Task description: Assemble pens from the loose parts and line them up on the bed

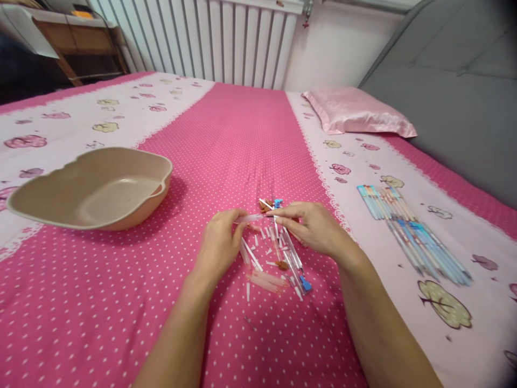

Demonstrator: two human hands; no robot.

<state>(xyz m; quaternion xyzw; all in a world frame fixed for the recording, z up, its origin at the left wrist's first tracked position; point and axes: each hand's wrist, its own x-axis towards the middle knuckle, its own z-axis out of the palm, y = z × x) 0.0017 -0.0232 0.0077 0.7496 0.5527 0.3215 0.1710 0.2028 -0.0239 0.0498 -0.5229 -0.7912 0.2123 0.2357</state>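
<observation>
My left hand point(220, 242) and my right hand point(313, 223) meet over the pink dotted bedspread point(226, 140). Both pinch the ends of one clear pink pen barrel point(252, 217), held level between them. Under and between the hands lies a loose heap of pen parts point(278, 258): clear barrels, thin white refills, small brown and blue caps. A few of those parts are hidden beneath my right palm.
A beige shallow bowl point(95, 188) stands on the bed to the left. A row of assembled blue and pastel pens point(407, 229) lies at the right. A pink pillow point(355, 110) and grey headboard point(456, 91) are behind; a white radiator point(226, 40) is at the far wall.
</observation>
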